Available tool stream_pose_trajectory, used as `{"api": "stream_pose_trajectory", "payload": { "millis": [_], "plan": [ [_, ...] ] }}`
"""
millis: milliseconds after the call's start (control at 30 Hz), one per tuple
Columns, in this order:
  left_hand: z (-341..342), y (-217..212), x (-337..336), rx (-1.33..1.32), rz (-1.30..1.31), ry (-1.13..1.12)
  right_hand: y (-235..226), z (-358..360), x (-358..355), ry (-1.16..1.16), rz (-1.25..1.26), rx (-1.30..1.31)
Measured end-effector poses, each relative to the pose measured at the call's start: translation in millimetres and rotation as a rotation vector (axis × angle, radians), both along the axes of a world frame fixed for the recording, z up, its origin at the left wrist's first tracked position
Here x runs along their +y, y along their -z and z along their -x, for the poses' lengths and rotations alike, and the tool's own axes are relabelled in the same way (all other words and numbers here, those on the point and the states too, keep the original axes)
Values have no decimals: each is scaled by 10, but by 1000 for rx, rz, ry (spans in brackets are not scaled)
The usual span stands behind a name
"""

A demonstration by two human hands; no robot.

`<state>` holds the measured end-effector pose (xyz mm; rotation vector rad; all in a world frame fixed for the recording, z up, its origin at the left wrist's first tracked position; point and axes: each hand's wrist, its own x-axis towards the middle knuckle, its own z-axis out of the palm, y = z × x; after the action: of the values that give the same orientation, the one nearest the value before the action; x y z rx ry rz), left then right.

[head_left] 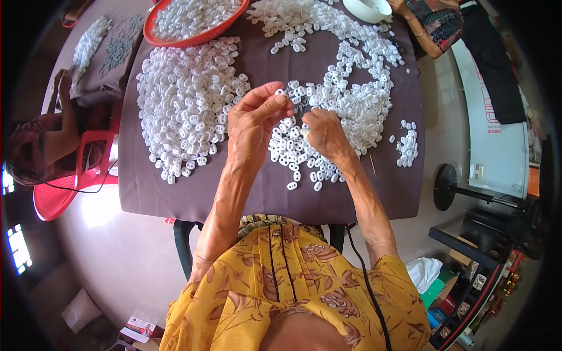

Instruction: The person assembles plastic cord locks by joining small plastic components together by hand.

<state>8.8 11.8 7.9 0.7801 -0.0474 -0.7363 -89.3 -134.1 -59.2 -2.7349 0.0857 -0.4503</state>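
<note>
My left hand (253,120) is raised over the middle of the table, its thumb and fingertips pinched on a small white oval plastic piece (280,92) with dark holes. Just right of it, my right hand (329,136) is closed low over the loose white pieces (366,114). Whatever its fingers hold is hidden; something pale yellowish shows by the thumb. Between the two hands lie a few small grey bits (301,106), too small to make out. More white pieces (284,149) are scattered below the hands.
A big heap of white pieces (184,102) covers the table's left. Behind it stands a red basin (196,40) of them; a white bowl (369,10) is at the far right. A thin stick (372,165) lies right. Other people sit left and far right, near a red chair (55,196).
</note>
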Motion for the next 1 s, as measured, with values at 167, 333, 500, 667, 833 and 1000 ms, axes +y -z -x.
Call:
{"api": "stream_pose_trajectory", "payload": {
  "millis": [167,333,500,667,833,1000],
  "plan": [
    [11,11,10,32,16,38,-88,17,57,-28,69,-82],
    [24,-11,0,27,-4,30,-528,39,-56,211,-941,31],
    [55,-159,-31,-5,-2,44,-958,-38,-51,64,-1383,-175],
    [78,-253,-49,-11,7,79,-1055,-55,-9,-66,-1577,-161],
    [117,-391,-79,-85,15,106,-1087,-81,7,-98,-1666,-197],
    [114,-458,-104,-109,42,107,-1249,-88,52,17,-1398,-173]
  ]
}}
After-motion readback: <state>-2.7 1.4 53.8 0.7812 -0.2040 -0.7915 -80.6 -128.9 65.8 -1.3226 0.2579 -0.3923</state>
